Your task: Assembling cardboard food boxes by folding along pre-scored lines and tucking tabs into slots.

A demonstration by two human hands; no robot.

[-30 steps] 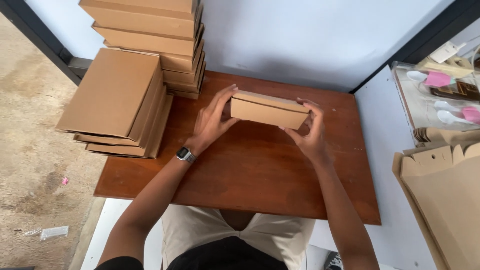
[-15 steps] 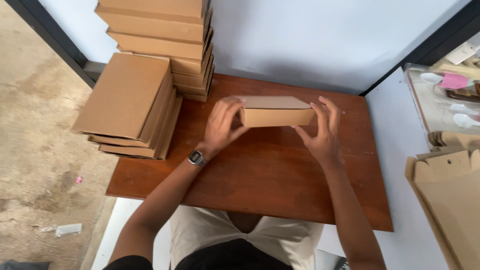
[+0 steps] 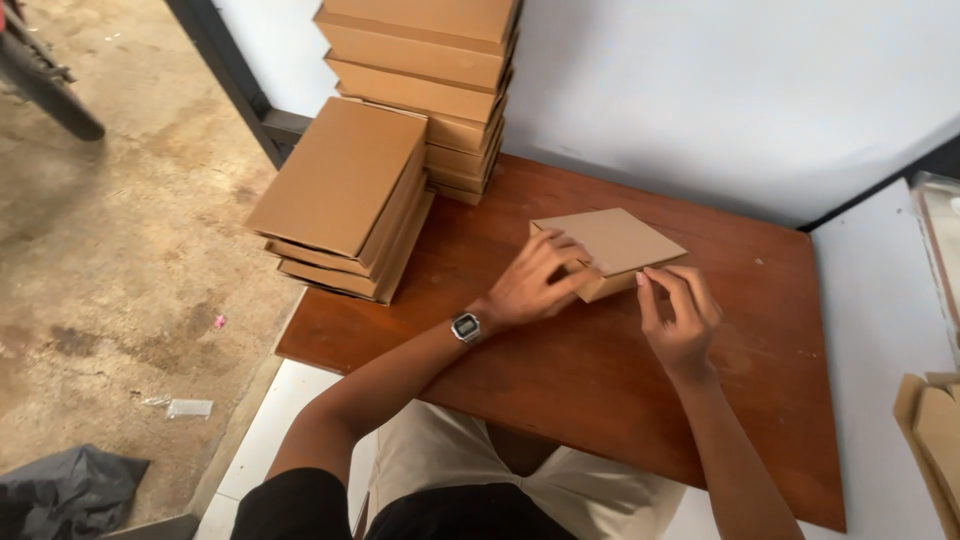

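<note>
- Where the brown wooden table (image 3: 600,380) meets the white wall, a flat cardboard box (image 3: 612,245) lies closed near the table's middle, turned at an angle, one corner toward the person.
- Left hand (image 3: 535,282): resting on the near left part of the box, fingers bent and lying over its lid and edge, thumb toward the near corner; a pressing hold, not a fist. A wristwatch (image 3: 466,327) sits on this wrist.
- Right hand (image 3: 680,318): just right of the box's near corner, fingers curled together, fingertips (image 3: 648,283) touching the box's near right edge. Whether they pinch the edge or only touch it cannot be told.
- Low stack of flat cardboard boxes (image 3: 345,200): on the far left part of the table, slightly fanned, overhanging the left edge.
- Tall stack of cardboard boxes (image 3: 430,80): behind the low stack, against the wall, rising out of view.
- Unfolded cardboard sheets (image 3: 935,440): at the right edge, on a white surface, well apart from the hands.
- Concrete floor (image 3: 110,250): to the left, with a small clear wrapper (image 3: 185,407) lying on it.
</note>
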